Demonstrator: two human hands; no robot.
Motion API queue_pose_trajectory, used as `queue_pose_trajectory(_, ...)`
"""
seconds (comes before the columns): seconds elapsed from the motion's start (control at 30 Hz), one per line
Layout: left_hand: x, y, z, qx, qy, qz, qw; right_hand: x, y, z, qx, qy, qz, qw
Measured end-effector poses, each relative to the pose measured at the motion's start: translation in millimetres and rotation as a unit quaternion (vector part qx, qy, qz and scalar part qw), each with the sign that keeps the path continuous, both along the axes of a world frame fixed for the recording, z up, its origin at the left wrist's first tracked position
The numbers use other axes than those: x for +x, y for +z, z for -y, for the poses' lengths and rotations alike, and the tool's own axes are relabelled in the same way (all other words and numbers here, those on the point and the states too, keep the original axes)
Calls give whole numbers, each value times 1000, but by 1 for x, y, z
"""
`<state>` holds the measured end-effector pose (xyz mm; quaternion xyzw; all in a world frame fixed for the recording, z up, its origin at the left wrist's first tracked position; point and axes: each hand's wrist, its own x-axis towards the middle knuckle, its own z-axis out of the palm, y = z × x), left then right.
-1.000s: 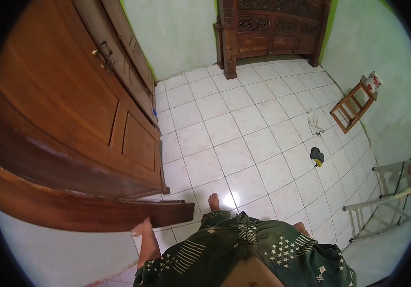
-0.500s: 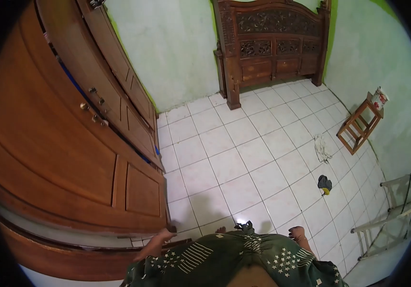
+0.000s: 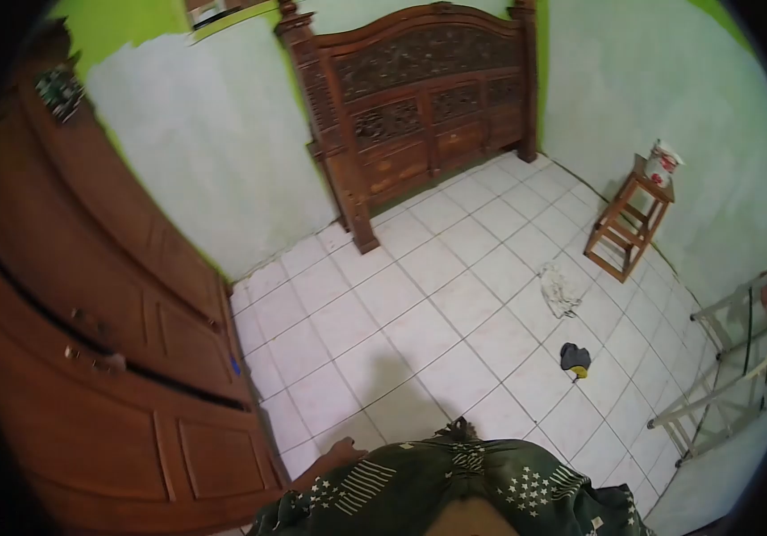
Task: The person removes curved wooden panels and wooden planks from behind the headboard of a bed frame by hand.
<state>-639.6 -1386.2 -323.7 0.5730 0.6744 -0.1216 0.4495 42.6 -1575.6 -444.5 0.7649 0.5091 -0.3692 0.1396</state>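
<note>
My left hand (image 3: pixel 345 449) is low in the view, beside the green patterned garment (image 3: pixel 357 491) I wear. It holds nothing that I can see, and its fingers look loosely apart, though small in the picture. Nearest to it is the brown wooden wardrobe (image 3: pixel 125 429) on the left, a short way off and not touched. A dark gap runs along the edge of its door, near the metal handle (image 3: pixel 89 359). My right hand is out of view, hidden below or behind the garment.
A carved wooden headboard (image 3: pixel 437 107) leans at the back wall. On the right stand a wooden stool (image 3: pixel 631 219) with a paint can (image 3: pixel 660 165) on it and a metal ladder (image 3: pixel 727 384). A white cloth (image 3: pixel 559 290) and a dark grey-yellow item (image 3: pixel 575 360) lie on the tiled floor (image 3: pixel 437 330).
The wardrobe door has swung from wide open to nearly closed. My left hand has come away from the door's edge. My right hand has left the view, and the camera has turned right.
</note>
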Motion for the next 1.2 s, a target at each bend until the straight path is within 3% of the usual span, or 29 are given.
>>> queue_pose_trajectory(0.03,2,-29,-13,-38,-24,22,999,35,-27,6,53,150,46,986)
queue_pose_trajectory(0.07,3,-57,-20,-44,-48,22,998,73,-58,11,140,315,126,930)
queue_pose_trajectory(0.1,5,-76,-26,-50,-70,22,996,71,-21,-26,138,274,95,947)
queue_pose_trajectory(0.17,14,-72,-38,-36,-11,-3,999,74,65,-110,234,298,57,924)
queue_pose_trajectory(0.2,16,-72,-42,-28,20,-16,999,64,75,-157,74,-47,-33,996)
queue_pose_trajectory(0.23,16,-70,-44,-26,48,-30,998,56,83,-203,18,-418,-24,908)
queue_pose_trajectory(0.27,15,-69,-51,-25,61,-40,997,72,57,-232,61,-436,-58,896)
queue_pose_trajectory(0.33,11,-66,-63,-25,81,-58,995,56,69,-294,82,-427,-66,898)
queue_pose_trajectory(0.37,8,-64,-71,-26,89,-67,993,53,37,-326,77,-281,-77,954)
queue_pose_trajectory(0.43,8,-60,-102,-29,101,-80,991,3,84,-375,76,-167,-82,980)
queue_pose_trajectory(0.53,-2,-58,-160,-18,97,-99,990,-23,46,-395,109,84,-59,989)
queue_pose_trajectory(0.6,-9,-57,-207,-9,84,-109,990,-39,27,-403,38,85,-24,995)
queue_pose_trajectory(0.63,-14,-56,-232,-4,72,-114,991,-42,27,-398,39,152,-15,988)
queue_pose_trajectory(0.67,-20,-54,-255,1,59,-119,991,-76,106,-411,-61,-137,-9,989)
queue_pose_trajectory(0.73,-35,-48,-307,16,15,-127,992,-76,128,-405,-54,-236,-33,970)
queue_pose_trajectory(0.8,-55,-43,-361,40,-59,-136,988,-54,100,-394,-19,-373,-121,920)
queue_pose_trajectory(0.83,-68,-47,-386,56,-115,-142,982,-37,68,-383,12,-456,-192,869)
queue_pose_trajectory(0.87,-77,-48,-416,73,-167,-147,972,-24,28,-384,-35,-587,-165,792)
queue_pose_trajectory(0.97,-85,-57,-504,122,-257,-146,947,-57,112,-423,17,-622,-131,772)
queue_pose_trajectory(1.1,-42,-69,-603,146,-272,-119,944,-64,113,-445,-9,-583,-137,801)
queue_pose_trajectory(1.13,-21,-72,-622,136,-278,-104,945,-62,125,-455,-46,-462,-110,879)
queue_pose_trajectory(1.2,22,-77,-645,117,-222,-49,967,-47,106,-454,-64,-373,-81,922)
